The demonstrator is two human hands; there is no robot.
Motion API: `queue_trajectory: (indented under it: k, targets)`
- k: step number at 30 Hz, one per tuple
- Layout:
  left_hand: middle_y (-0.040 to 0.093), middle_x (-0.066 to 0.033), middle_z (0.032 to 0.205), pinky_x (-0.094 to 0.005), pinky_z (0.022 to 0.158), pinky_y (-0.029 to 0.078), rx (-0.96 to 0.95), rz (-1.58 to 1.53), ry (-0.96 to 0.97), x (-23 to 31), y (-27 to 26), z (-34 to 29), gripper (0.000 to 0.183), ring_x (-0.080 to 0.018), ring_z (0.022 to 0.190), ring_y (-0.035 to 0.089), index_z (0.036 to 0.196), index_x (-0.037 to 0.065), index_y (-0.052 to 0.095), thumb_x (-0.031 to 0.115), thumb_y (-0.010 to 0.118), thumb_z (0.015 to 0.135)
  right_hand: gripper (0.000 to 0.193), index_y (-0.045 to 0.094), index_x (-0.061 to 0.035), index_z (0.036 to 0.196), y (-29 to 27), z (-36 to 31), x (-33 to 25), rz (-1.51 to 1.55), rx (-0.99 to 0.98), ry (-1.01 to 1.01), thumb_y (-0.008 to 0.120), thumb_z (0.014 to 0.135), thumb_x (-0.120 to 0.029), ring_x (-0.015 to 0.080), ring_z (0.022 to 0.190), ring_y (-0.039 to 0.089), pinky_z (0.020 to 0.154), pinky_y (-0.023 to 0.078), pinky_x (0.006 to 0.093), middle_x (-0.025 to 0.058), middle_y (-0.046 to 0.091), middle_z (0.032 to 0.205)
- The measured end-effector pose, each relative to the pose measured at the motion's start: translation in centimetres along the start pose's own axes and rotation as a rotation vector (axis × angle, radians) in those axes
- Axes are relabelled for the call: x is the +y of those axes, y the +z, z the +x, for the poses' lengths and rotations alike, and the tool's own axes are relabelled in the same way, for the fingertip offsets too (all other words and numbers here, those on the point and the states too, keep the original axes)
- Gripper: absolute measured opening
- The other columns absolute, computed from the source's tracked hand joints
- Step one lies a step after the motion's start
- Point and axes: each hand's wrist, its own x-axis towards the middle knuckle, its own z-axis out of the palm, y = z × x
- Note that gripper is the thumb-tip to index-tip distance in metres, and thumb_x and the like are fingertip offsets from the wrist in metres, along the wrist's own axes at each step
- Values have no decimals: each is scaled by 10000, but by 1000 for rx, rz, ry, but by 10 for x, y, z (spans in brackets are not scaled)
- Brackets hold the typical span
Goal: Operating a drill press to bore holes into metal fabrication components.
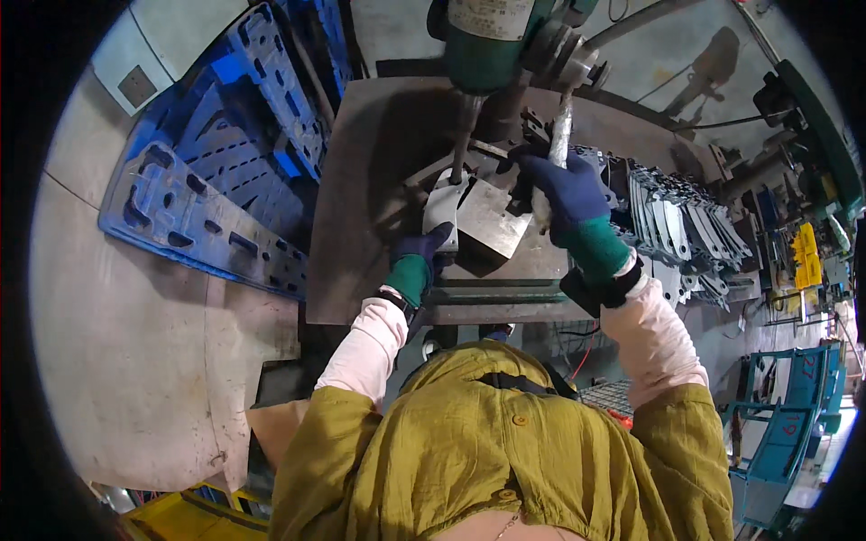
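Observation:
A green drill press (492,54) stands at the far side of the worktable, its spindle (465,135) pointing down onto a flat grey metal part (441,213). My left hand (422,248), in a dark blue glove with a green cuff, grips the near end of that part. The part lies beside a square metal block (492,218) on the table. In a matching glove, my right hand (570,191) is closed round the press's feed lever (562,131), which has a whitish wrapping. Where the spindle meets the part, the tool's tip is hard to make out.
Many similar flat metal parts (672,221) are piled at the right of the brown worktable (361,180). Blue plastic pallets (207,198) lean at the left. Yellow bins (806,255) and blue metal racks (794,388) stand farther right.

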Motion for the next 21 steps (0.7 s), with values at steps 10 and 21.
queue_trajectory:
  k: [10, 21]
  targets:
    - [715, -78, 862, -383, 622, 553, -57, 68, 79, -49, -25, 87, 387, -214, 650, 650, 940, 51, 728, 372, 835, 753, 229, 699, 25, 1042, 5, 40, 39, 39, 320, -60, 644, 838, -62, 160, 646, 644, 593, 524, 287, 91, 701, 843]
    - [726, -101, 924, -359, 693, 528, 77, 264, 200, -42, -19, 70, 407, -202, 719, 642, 911, 4, 746, 391, 790, 793, 272, 728, -105, 1032, -13, 75, 75, -367, 565, -290, 697, 825, -280, 231, 763, 703, 695, 528, 356, 145, 711, 827]
